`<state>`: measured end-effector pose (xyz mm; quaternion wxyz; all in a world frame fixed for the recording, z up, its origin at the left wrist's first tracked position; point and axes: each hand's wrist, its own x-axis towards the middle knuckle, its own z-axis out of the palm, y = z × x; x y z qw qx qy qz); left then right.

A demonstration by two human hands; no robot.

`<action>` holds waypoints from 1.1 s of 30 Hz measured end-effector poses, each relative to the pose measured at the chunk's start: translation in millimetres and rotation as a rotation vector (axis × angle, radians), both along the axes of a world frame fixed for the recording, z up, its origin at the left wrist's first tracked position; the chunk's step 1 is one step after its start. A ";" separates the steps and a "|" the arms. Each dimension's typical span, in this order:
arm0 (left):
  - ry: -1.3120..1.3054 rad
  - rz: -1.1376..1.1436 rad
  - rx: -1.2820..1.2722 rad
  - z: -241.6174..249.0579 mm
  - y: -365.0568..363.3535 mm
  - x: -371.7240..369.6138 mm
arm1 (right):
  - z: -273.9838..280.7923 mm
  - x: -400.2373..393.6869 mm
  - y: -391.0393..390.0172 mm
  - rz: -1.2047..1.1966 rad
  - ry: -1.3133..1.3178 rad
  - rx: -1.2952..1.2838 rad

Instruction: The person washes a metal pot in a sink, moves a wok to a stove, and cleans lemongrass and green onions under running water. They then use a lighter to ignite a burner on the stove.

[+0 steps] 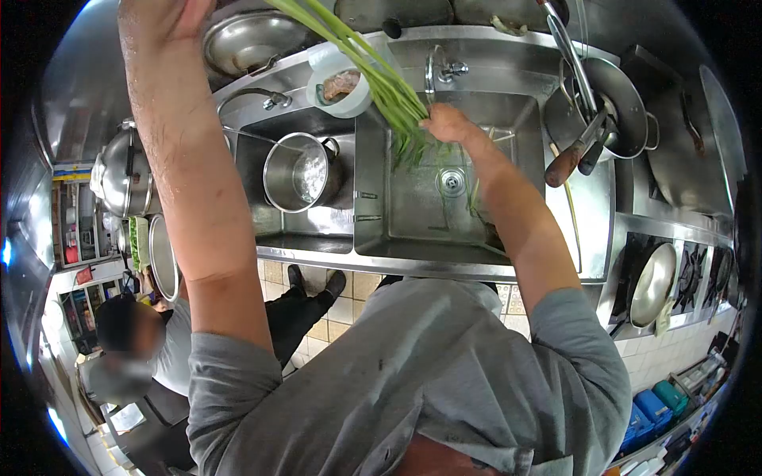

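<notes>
My right hand (448,124) is closed around a bundle of long scallions (369,71) above the right sink basin (421,226). The green stalks slant up and leftward past the top edge of the view, and loose green ends hang beside the hand. My left hand (181,17) is raised at the upper left; its fingers are cut off by the frame, so what they hold is hidden. Green scraps (474,198) lie in the basin near the drain (452,182).
In the left basin stands a steel pot (278,178) with water in it. A white container (361,103) sits behind the divider. To the right, a large pot (631,103) holds long-handled tools. A co-worker (171,349) stands at the left.
</notes>
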<state>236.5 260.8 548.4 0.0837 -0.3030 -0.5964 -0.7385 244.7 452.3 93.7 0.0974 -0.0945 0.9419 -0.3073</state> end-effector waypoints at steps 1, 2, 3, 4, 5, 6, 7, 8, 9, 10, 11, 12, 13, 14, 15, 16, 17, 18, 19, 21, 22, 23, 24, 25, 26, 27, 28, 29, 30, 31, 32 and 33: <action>-0.011 -0.017 -0.018 3.5 -6.5 -13.9 | -4.8 0.9 0.4 -0.007 -0.001 0.001; -0.021 -0.034 -0.032 6.3 -3.3 -15.0 | -4.4 2.0 0.1 -0.226 0.096 -0.127; -0.018 -0.039 -0.028 2.5 -3.2 -12.7 | -2.9 1.6 1.4 -0.440 0.197 -0.256; 0.048 -0.075 -0.032 -4.6 -4.8 -7.3 | -1.1 0.7 6.0 -0.444 0.201 -0.254; 0.078 -0.099 -0.034 -5.1 -6.3 -11.3 | 8.9 5.2 11.2 -0.250 0.045 -0.200; 0.108 -0.124 -0.036 -5.7 -7.9 -15.3 | 14.4 9.1 16.7 -0.057 -0.111 -0.145; 0.108 0.036 -0.085 0.6 -20.8 -40.5 | 5.1 9.0 22.4 -0.071 -0.108 -0.142; 0.106 0.194 -0.131 5.8 -28.6 -57.0 | -16.6 8.3 29.4 -0.140 -0.020 -0.119; 0.107 0.180 -0.124 10.0 -30.9 -59.2 | -37.8 9.9 38.1 -0.208 0.067 -0.094; 0.059 0.090 -0.046 16.1 -34.0 -55.3 | -53.2 19.7 48.1 -0.219 0.068 -0.088; 0.010 0.003 0.031 22.1 -36.8 -49.9 | -68.7 34.1 59.4 -0.286 -0.008 -0.031; 0.039 0.005 -0.026 29.1 -39.1 -41.8 | -80.6 45.2 69.2 -0.351 -0.084 0.023; 0.038 0.000 -0.025 31.6 -40.8 -43.6 | -89.8 52.7 78.5 -0.356 -0.084 0.025; 0.042 -0.006 -0.028 33.9 -44.8 -46.6 | -98.7 58.7 87.5 -0.295 -0.252 0.183; 0.045 -0.011 -0.033 35.5 -51.9 -50.6 | -106.0 62.2 90.9 -0.229 -0.421 0.339; 0.014 -0.078 -0.019 38.4 -67.6 -68.1 | -112.6 57.8 91.2 -0.230 -0.422 0.339; 0.012 -0.081 -0.020 34.2 -66.6 -68.4 | -119.8 49.2 92.9 -0.188 -0.330 0.274; -0.004 -0.048 -0.040 26.4 -63.9 -66.3 | -94.6 50.6 91.4 -0.161 -0.272 0.112; -0.020 -0.017 -0.059 16.9 -60.3 -63.5 | -65.1 52.6 88.8 -0.122 -0.222 -0.049; -0.056 0.005 0.003 -13.0 -39.4 -46.4 | 45.6 48.9 60.5 -0.026 -0.004 -0.400; -0.096 0.025 0.059 -28.1 -28.6 -37.8 | 66.3 46.8 44.6 0.036 0.187 -0.495; -0.099 0.020 0.057 -39.4 -21.3 -33.0 | 103.2 50.0 22.4 -0.047 0.081 -0.419; -0.132 0.033 0.086 -48.9 -14.3 -29.5 | 128.9 52.8 4.7 -0.132 -0.024 -0.342; -0.164 0.045 0.118 -54.8 -8.3 -27.1 | 115.3 47.1 -4.9 -0.141 -0.022 -0.339; -0.173 0.072 0.129 -56.6 -6.3 -21.9 | 83.2 39.2 -16.1 -0.170 0.021 -0.507; -0.170 0.070 0.133 -59.1 -6.7 -23.5 | 51.1 32.4 -24.0 -0.193 0.064 -0.676; -0.185 0.059 0.107 -62.0 -10.8 -24.9 | 24.2 30.9 -26.0 -0.188 0.063 -0.676; -0.201 0.052 0.078 -62.8 -17.3 -25.6 | -3.9 34.1 -24.3 -0.201 0.174 -0.569; -0.202 0.055 0.072 -57.8 -29.7 -29.5 | -29.7 40.4 -20.4 -0.220 0.285 -0.463; -0.194 0.065 0.120 -48.8 -46.0 -35.3 | -49.1 54.5 -10.9 -0.284 0.191 -0.409; -0.184 0.075 0.175 -41.3 -54.1 -38.3 | -68.7 68.0 5.1 -0.344 0.099 -0.349; -0.181 0.076 0.179 -36.6 -55.0 -34.9 | -101.5 78.0 19.8 -0.394 0.086 -0.292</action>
